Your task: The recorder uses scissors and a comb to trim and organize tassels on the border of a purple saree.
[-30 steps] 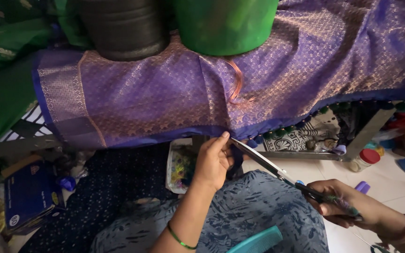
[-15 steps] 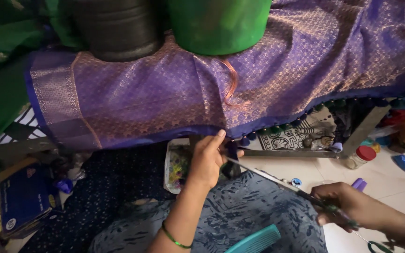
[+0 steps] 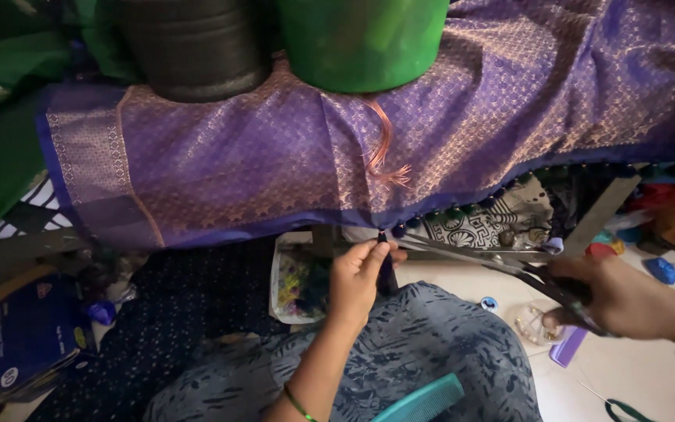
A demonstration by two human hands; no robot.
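Observation:
A purple brocade cloth point(image 3: 291, 156) with gold pattern hangs over a raised surface, its lower hem edged with dark bead tassels. My left hand point(image 3: 357, 273) pinches a dark tassel point(image 3: 385, 270) hanging from the hem just left of centre. My right hand point(image 3: 626, 297) grips the handles of long scissors point(image 3: 470, 258), whose blades reach left toward the pinched tassel, the tips right by my left fingers. A loose pinkish thread tassel point(image 3: 384, 152) lies on the cloth above.
A green bucket point(image 3: 365, 39) and a black container point(image 3: 197, 47) weigh the cloth down at the top. A teal comb point(image 3: 419, 400) lies on my lap. A tray of coloured bits point(image 3: 298, 281), a dark blue box point(image 3: 33, 336), a lilac comb point(image 3: 568, 348) and small items lie around.
My left hand slid down from the hem to pinch the hanging tassel. My right hand raised the scissors, bringing the blades nearly level and up to the tassel.

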